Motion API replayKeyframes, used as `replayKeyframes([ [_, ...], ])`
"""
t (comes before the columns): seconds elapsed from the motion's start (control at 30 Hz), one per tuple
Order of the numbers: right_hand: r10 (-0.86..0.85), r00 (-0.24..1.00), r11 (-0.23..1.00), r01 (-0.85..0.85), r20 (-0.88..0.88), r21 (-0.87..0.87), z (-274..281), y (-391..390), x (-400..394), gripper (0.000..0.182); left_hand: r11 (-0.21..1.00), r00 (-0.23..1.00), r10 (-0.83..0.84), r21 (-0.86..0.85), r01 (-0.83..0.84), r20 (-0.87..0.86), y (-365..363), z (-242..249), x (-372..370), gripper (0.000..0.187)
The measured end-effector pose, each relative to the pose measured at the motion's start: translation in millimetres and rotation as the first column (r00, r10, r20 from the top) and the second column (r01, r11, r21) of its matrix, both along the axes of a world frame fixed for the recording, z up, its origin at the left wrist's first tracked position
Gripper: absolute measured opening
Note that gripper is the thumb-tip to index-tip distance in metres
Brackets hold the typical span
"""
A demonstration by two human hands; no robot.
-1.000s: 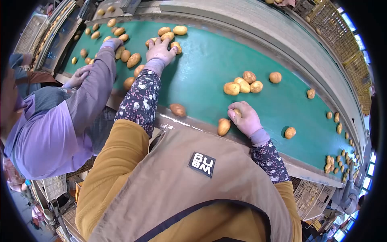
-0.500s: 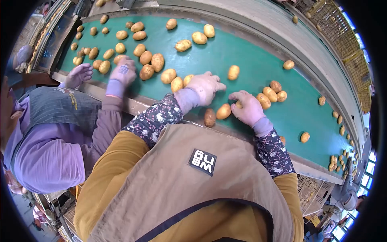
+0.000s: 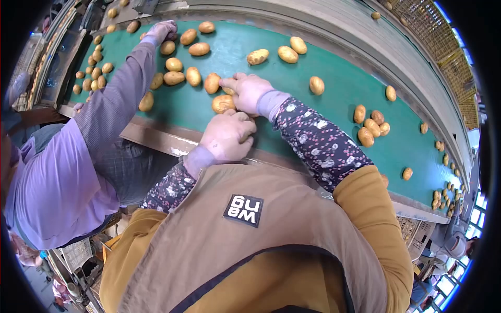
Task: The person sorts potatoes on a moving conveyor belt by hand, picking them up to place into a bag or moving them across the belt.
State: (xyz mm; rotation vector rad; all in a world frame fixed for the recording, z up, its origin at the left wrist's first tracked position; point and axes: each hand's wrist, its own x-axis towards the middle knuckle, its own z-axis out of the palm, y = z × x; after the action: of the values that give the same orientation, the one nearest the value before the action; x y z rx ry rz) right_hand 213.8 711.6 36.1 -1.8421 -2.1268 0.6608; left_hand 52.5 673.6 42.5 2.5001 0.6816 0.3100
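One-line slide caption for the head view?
Both gloved hands, left hand and right hand, close around a potato on the green belt.

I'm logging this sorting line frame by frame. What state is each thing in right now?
Left hand: curled at belt edge, contents hidden.
Right hand: fingers resting on a potato.
Belt: strewn with loose potatoes.
Co-worker's arm: stretched across belt, hand at far side.

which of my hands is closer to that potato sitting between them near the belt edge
Left. Your left hand sits just below the potato, about touching it. Your right hand is beside it to the right, fingers reaching past toward another potato.
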Motion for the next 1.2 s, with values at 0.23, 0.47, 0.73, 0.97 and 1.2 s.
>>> replayKeyframes([
  [0.23,0.109,0.967,0.973,-0.055,0.231,-0.226,-4,-19,32,0.043,0.928,0.983,0.178,0.326,-0.181,0.040,20,-5,-4,0.039],
  [0.47,-0.320,0.129,0.863,0.449,-0.938,-0.233,44,30,132,0.046,0.940,0.900,-0.177,0.203,0.274,-0.399,29,3,38,0.048],
  [0.73,-0.320,0.836,0.939,0.217,0.447,0.267,-41,-40,103,0.041,0.955,0.795,-0.219,0.042,0.293,-0.566,37,11,69,0.036],
  [0.97,-0.540,0.826,0.835,0.500,-0.161,-0.230,-12,-69,108,0.022,0.993,0.993,0.017,-0.118,-0.004,0.116,53,-4,24,0.066],
  [1.2,-0.592,0.160,0.781,-0.131,-0.790,-0.611,7,-98,56,0.049,0.975,0.991,0.096,-0.209,-0.074,0.096,36,-18,32,0.076],
])
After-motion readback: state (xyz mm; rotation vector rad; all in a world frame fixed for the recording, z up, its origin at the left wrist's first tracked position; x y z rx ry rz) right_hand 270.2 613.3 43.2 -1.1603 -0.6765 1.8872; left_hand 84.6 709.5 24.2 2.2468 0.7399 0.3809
